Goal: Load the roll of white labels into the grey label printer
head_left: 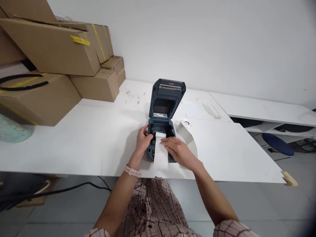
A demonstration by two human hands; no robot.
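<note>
A dark grey label printer (151,149) stands on the white table with its lid (165,102) tipped up. From inside it, a white paper strip (161,156) runs forward over the front toward the table edge. My left hand (143,141) grips the printer's left side, thumb over the rim and fingers along the outside. Stretched out over the strip, my right hand (179,151) lies with its fingertips on the paper. Just right of the printer, a loose curl of white paper (189,135) rests on the table, partly behind my right hand.
Cardboard boxes (93,84) are stacked at the table's left, beside a greenish see-through bag (16,130). A white wall rises behind. A lower white shelf unit (266,108) and a blue stool (277,144) stand to the right. Black cables (81,186) hang below the front edge.
</note>
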